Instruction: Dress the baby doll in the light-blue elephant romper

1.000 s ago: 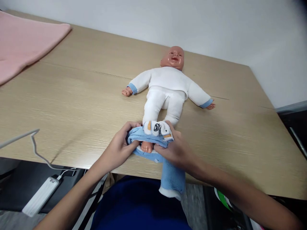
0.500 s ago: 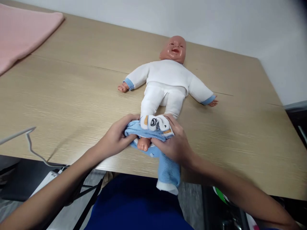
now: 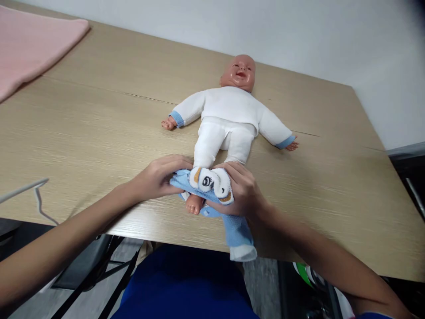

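A baby doll (image 3: 229, 106) in a white top with blue cuffs lies on its back, its legs toward me. Around its lower legs is a pair of blue terry baby pants (image 3: 237, 230) with a white, orange and black animal patch. My left hand (image 3: 162, 177) is closed on the bunched cloth at the left side. On the right, my right hand (image 3: 241, 188) grips the same cloth beside the patch. One doll foot (image 3: 194, 204) pokes out of the cloth between my hands; the other foot is hidden. A trouser leg with a white cuff hangs over the table edge.
The doll lies on a wooden table (image 3: 99, 128) against a white wall. A folded pink cloth (image 3: 36, 44) is at the far left. A white wire hanger (image 3: 28, 188) juts in at the left edge. Dark chair parts (image 3: 83, 261) stand below the table.
The gathered cloth has slid slightly up the doll's leg, and more of the foot shows. The hanging trouser leg has swung right. My left hand has shifted a little left.
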A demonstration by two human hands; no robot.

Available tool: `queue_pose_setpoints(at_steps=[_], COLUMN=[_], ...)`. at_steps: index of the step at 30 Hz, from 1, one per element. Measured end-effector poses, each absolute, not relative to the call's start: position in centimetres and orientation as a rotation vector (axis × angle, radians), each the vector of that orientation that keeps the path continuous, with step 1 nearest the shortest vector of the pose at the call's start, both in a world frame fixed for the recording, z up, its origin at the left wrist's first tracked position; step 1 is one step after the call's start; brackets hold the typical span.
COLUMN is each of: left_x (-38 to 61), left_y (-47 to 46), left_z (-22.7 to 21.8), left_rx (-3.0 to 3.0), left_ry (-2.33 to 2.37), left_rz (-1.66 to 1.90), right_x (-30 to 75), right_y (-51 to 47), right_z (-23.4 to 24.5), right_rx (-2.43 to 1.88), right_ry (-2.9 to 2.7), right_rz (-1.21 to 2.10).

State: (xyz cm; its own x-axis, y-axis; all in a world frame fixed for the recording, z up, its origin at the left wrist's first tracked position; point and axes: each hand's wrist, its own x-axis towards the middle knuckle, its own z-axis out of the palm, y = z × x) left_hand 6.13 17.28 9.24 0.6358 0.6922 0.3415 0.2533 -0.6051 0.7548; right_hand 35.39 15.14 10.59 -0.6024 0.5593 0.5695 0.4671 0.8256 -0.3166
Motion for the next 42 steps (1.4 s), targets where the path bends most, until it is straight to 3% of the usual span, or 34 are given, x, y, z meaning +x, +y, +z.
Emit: queue_pose_setpoints(at_steps=[11,20,26,35,42], left_x=[6.9,5.3,5.1,4.6,5.1], left_y=[17.0,18.7,20.2,19.5,20.9], left_z=[9.0,10.2,10.9,10.0,9.8], left_rx=[2.083,2.455,2.107,1.589,1.65], left_ry=[0.763,0.623,0.677,0.709,0.541], left_rz=[0.749,0.745,0.566,0.549,0.616], right_x=[35.2,37.2,37.5,39.4,43.4], right_y=[14.7,17.4,19.5,16.6,16.0], right_z=[10.1,11.3,14.2,16.3,16.4], right_rx=[-0.797,-0.526,-0.774,-0.943,-0.954], right_ry=[-2.361,-2.499,-2.382,-2.408,-2.21], right_rz=[0.384,0.475,1.027,0.921,1.234])
